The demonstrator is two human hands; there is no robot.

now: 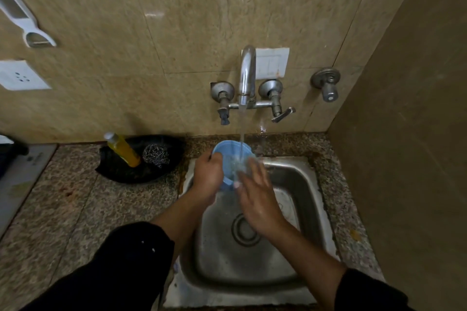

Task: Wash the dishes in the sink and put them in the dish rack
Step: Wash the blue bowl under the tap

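Observation:
A light blue plastic bowl [228,156] is held tilted over the steel sink [300,184], under the running stream from the tap [246,76]. My left hand [207,177] grips its left rim. My right hand [255,192] lies with spread fingers against the bowl's inside, in the water; the fingertips are blurred. The basin below shows only the drain [245,230]. No dish rack is in sight.
A black tray [118,171] on the granite counter left of the sink holds a yellow soap bottle [123,150] and a steel scrubber [156,155]. The wall carries a socket [20,76], a white peeler [30,30] and a spare valve [327,83]. A side wall closes the right.

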